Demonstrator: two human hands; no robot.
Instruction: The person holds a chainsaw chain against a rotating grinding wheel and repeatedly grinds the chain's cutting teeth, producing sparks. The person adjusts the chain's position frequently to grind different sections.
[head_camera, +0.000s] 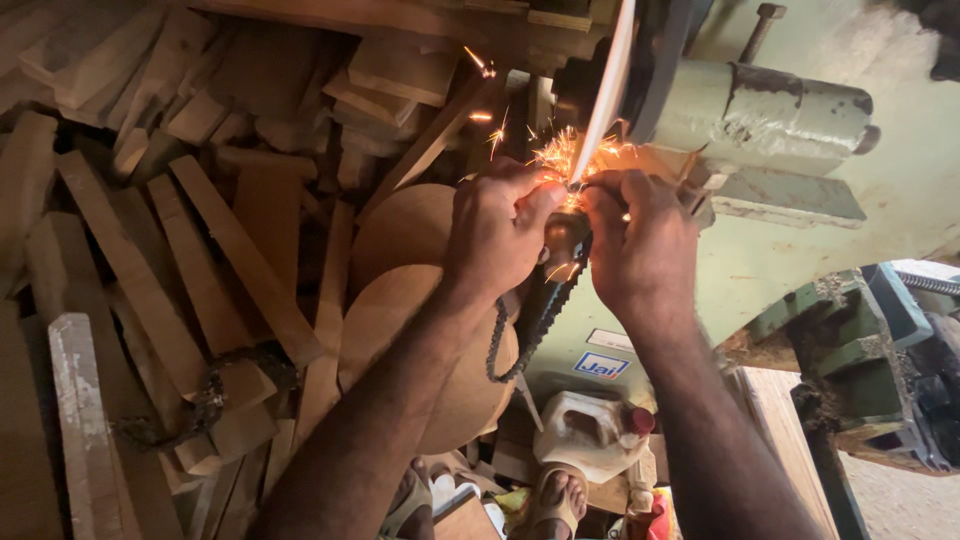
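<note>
Both hands, left hand (497, 232) and right hand (640, 240), pinch the dark linked saw chain (540, 305) against the thin spinning grinding disc (607, 85), sparks flying, stacked timber (150, 250) crowding left.

**Offcuts, discs and a jug around the machine**

On the left we see a heap of wooden planks (190, 250), with a second dark chain (215, 390) draped over them. Two round wooden discs (400, 300) lean against the pile. Below, a white plastic jug (585, 435) with a red cap stands near sandalled feet (560, 500).
</note>
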